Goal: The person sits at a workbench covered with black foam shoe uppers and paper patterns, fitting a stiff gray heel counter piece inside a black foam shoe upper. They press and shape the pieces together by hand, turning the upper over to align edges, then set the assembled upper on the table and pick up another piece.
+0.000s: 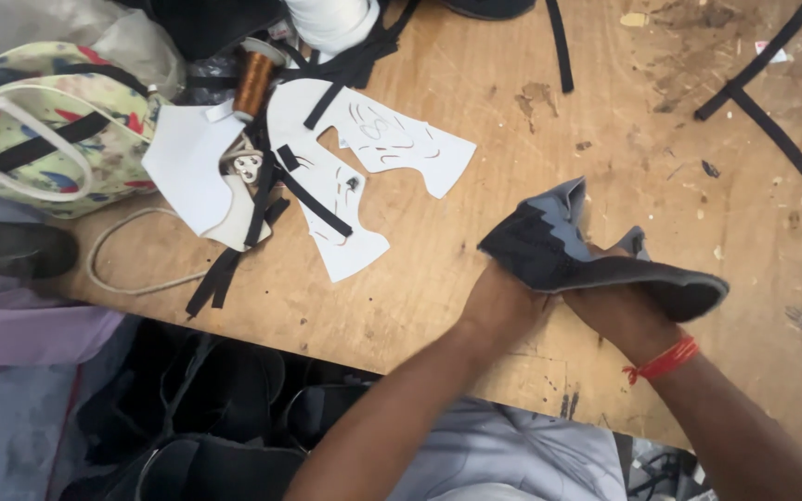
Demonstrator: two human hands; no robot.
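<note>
A shoemaking or stitching workshop: a scarred, stained wooden desk [475, 121] is carrying white paper patterns [364, 153], black webbing strips [772, 130], a spool of copper-coloured thread [253, 82] and a cut dark shoe-upper piece [568, 255]; dark shoes [225, 417] are lying beneath.

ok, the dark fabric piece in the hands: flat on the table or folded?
Folded and lifted. The dark fabric piece bends over both hands, left hand and right hand beneath it, grey lining showing at the upturned edge, above the wooden table.
</note>
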